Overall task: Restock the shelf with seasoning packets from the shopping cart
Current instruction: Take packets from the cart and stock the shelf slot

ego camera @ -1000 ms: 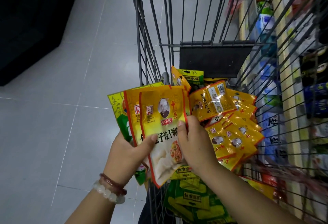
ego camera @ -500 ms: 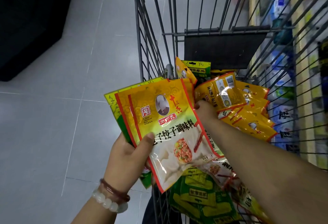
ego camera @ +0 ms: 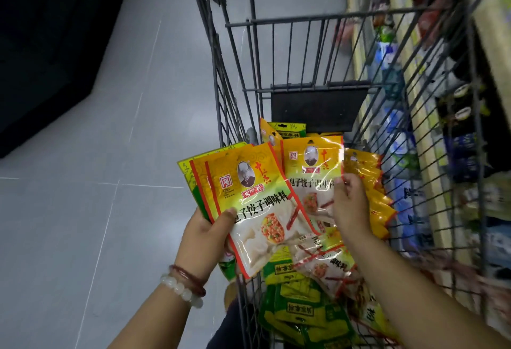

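- While I look down over the cart, grey floor tiles [ego camera: 83,210] fill the left side, with a dark unit [ego camera: 49,44] at the far left.
- My left hand [ego camera: 204,235] grips a fanned stack of seasoning packets [ego camera: 249,199], thumb pressed on the front yellow one; green packets show behind it. Two bead bracelets [ego camera: 185,285] sit on that wrist.
- My right hand [ego camera: 349,205] pinches the right edge of a single yellow packet [ego camera: 312,177], held upright just beside the stack (its bottom edge is hidden behind the stack).
- Below and behind both hands, the wire shopping cart [ego camera: 304,53] holds loose packets: yellow ones [ego camera: 370,194] to the right, green ones [ego camera: 298,307] nearest me.
- Through the cart's right wall, the shelf [ego camera: 431,155] shows blurred goods.
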